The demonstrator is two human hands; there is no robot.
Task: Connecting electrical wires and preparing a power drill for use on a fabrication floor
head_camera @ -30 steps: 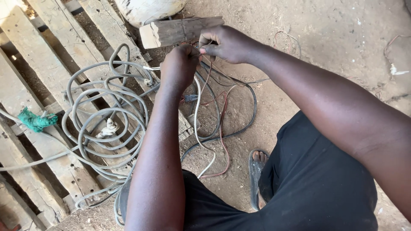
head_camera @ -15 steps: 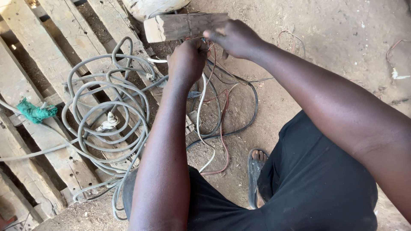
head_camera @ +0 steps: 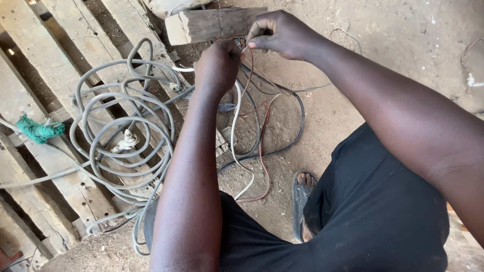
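My left hand (head_camera: 218, 65) is closed around a bunch of thin wires near the top middle of the head view. My right hand (head_camera: 282, 34) pinches the ends of those wires just to its right, fingertips close to the left hand. From the hands hang a white wire (head_camera: 235, 131), a reddish-brown wire (head_camera: 262, 146) and a black cable (head_camera: 297, 126) that loops over the dirt ground. A short wooden block (head_camera: 212, 24) lies right behind the hands.
A tangled coil of grey cable (head_camera: 121, 136) lies on a wooden pallet (head_camera: 45, 65) at the left, with a green rag (head_camera: 38, 130) beside it. My sandalled foot (head_camera: 302, 194) rests on the dirt, dark clothing below. Loose wire scraps (head_camera: 471, 75) lie far right.
Both hands stay together on the wire ends with small finger shifts. The view has drifted slightly, so the hands sit higher in the picture.
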